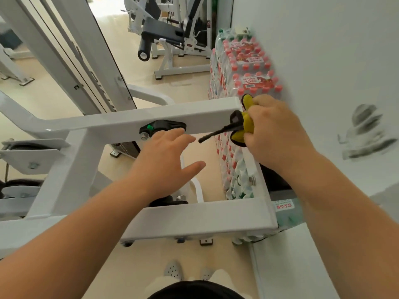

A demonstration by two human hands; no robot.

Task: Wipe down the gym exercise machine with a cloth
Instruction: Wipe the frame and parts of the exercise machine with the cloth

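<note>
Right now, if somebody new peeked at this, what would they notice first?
Probably the bright yellow cloth, bunched in the right hand at the end of the machine's white bar. Next, the left hand, spread open just below that bar, holding nothing. Behind them, packs of red-capped water bottles are stacked against the wall.

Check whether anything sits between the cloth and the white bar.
Nothing visible does. The right hand grips the cloth at the end of the bar; the left hand is open below it.
</note>
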